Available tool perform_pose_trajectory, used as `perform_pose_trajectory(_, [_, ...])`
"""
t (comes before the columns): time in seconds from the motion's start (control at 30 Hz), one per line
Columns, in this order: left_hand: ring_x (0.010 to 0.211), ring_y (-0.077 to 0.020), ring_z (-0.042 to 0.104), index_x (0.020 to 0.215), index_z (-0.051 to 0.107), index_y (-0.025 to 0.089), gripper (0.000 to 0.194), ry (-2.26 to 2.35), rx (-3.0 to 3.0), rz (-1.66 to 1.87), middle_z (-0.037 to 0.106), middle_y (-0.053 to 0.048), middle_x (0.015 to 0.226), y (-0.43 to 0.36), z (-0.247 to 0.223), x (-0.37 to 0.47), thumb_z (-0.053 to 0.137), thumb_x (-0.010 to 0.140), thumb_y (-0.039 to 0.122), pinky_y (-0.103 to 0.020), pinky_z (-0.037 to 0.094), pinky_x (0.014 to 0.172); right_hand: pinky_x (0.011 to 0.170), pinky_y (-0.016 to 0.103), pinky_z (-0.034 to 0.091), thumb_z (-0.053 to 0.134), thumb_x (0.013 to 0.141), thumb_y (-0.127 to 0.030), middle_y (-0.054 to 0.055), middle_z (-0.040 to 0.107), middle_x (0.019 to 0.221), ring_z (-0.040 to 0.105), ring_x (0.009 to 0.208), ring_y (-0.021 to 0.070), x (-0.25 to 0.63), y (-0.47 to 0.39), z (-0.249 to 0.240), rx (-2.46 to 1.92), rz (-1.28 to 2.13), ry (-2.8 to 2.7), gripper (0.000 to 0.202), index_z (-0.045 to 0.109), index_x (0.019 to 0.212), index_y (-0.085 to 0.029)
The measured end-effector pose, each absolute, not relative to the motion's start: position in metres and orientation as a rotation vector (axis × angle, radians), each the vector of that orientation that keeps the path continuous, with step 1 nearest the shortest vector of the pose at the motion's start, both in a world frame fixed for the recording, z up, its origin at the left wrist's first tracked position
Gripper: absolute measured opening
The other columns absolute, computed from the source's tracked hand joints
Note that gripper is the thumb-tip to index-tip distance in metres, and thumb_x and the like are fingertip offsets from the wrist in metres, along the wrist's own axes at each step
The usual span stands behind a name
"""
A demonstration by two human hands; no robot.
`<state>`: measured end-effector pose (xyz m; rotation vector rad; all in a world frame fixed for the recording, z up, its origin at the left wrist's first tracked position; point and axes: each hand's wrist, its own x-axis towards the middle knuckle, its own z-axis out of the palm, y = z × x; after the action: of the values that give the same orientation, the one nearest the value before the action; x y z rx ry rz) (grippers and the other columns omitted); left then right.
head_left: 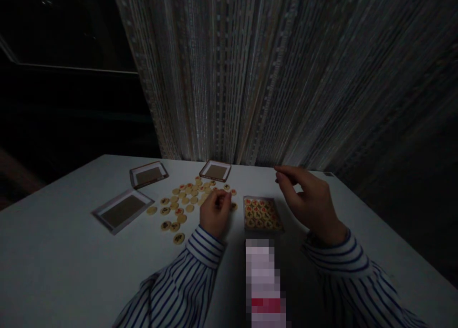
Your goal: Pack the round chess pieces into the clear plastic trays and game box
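My left hand is closed, its fingers curled beside a loose spread of round wooden Chinese chess pieces. Whatever it may hold is hidden inside the fingers. To its right lies a shallow square box with rows of chess pieces packed in it, red characters at the back and dark ones in front. My right hand hovers just right of this box, thumb and index fingertips close together in a pinch. Too dark to make out is anything between them. Some loose pieces show characters; others show plain faces.
Three shallow trays or lids lie on the white table: one front left, one behind it, one at the back middle. A string curtain hangs behind the table's far edge. A pixelated patch covers the near middle.
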<state>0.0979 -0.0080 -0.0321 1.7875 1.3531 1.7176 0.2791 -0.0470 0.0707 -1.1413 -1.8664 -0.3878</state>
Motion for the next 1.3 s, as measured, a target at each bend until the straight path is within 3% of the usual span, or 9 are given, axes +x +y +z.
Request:
perform_pose_trajectory(0.2, [0.062,-0.0129,0.054,0.064,0.055,0.016,0.02,1.104,2.328,1.667,0.057,-0.003,0.062,-0.018,-0.036,0.104,0.045,0.081,0.022,-0.025,0.044,0.059,0.066,0.031,0.051,0.044,0.083,-0.023,0.007,0.063,0.089,0.059,0.078,0.0168,0.275,-0.051,0.031,-1.199,-0.207,-1.932,0.022,0.056,0.101,-0.017])
perform_pose_trajectory(0.3, [0.067,-0.0131,0.056,0.064,0.056,0.015,0.021,1.066,2.392,1.688,0.061,-0.007,0.072,-0.02,-0.04,0.104,0.047,0.081,0.023,-0.024,0.046,0.06,0.066,0.031,0.051,0.043,0.083,-0.025,0.007,0.063,0.085,0.059,0.076,0.0165,0.274,-0.051,0.003,-1.224,-0.151,-1.873,0.02,0.056,0.097,-0.016])
perform_pose_trajectory(0.4, [0.063,-0.0129,0.057,0.062,0.057,0.015,0.024,1.044,2.489,1.63,0.061,-0.006,0.066,-0.022,-0.043,0.102,0.046,0.081,0.025,-0.024,0.046,0.059,0.065,0.031,0.051,0.042,0.084,-0.027,0.007,0.064,0.084,0.06,0.074,0.0165,0.277,-0.049,-0.018,-1.219,-0.162,-1.893,0.02,0.056,0.093,-0.017])
perform_pose_trajectory(0.5, [0.054,-0.0128,0.055,0.056,0.055,0.016,0.031,1.096,2.636,1.458,0.058,-0.004,0.055,-0.029,-0.042,0.102,0.043,0.082,0.029,-0.024,0.043,0.053,0.061,0.029,0.05,0.042,0.084,-0.031,0.008,0.065,0.084,0.061,0.071,0.0167,0.281,-0.048,-0.029,-1.217,-0.193,-1.907,0.022,0.057,0.09,-0.016])
perform_pose_trajectory(0.63, [0.044,-0.0133,0.053,0.05,0.056,0.016,0.04,1.289,2.744,0.989,0.056,-0.004,0.046,-0.039,-0.035,0.106,0.042,0.081,0.038,-0.023,0.038,0.044,0.051,0.024,0.045,0.038,0.085,-0.036,0.004,0.062,0.065,0.058,0.058,0.0137,0.281,-0.048,-0.032,-1.288,-0.143,-1.93,0.027,0.055,0.073,-0.018])
perform_pose_trajectory(0.73, [0.046,-0.0151,0.056,0.057,0.061,0.017,0.04,1.345,2.706,0.778,0.061,-0.005,0.05,-0.044,-0.031,0.108,0.039,0.081,0.039,-0.024,0.038,0.044,0.048,0.022,0.041,0.034,0.086,-0.035,0.001,0.056,0.053,0.053,0.049,0.0112,0.277,-0.049,-0.032,-1.273,-0.17,-2.005,0.035,0.05,0.06,-0.019])
perform_pose_trajectory(0.87, [0.051,-0.016,0.059,0.067,0.064,0.019,0.029,1.278,2.653,0.674,0.065,-0.004,0.057,-0.045,-0.029,0.108,0.041,0.079,0.032,-0.024,0.04,0.047,0.047,0.021,0.039,0.032,0.087,-0.033,0.001,0.055,0.053,0.052,0.05,0.0109,0.274,-0.05,-0.034,-1.286,-0.163,-2.054,0.036,0.05,0.06,-0.019])
perform_pose_trajectory(1.03, [0.048,-0.0127,0.057,0.062,0.061,0.02,0.018,1.147,2.664,0.749,0.062,0.0,0.055,-0.045,-0.039,0.108,0.048,0.072,0.027,-0.021,0.038,0.045,0.051,0.022,0.043,0.036,0.085,-0.033,0.002,0.062,0.063,0.057,0.055,0.012,0.273,-0.05,-0.04,-1.321,-0.041,-2.017,0.03,0.057,0.069,-0.019])
perform_pose_trajectory(1.3, [0.06,-0.0128,0.057,0.068,0.056,0.018,0.006,0.809,2.58,1.31,0.061,-0.004,0.066,-0.044,-0.051,0.11,0.05,0.067,0.017,-0.023,0.045,0.054,0.064,0.028,0.05,0.041,0.083,-0.031,0.006,0.067,0.084,0.062,0.075,0.0162,0.276,-0.046,-0.05,-1.242,-0.048,-1.963,0.022,0.059,0.09,-0.019])
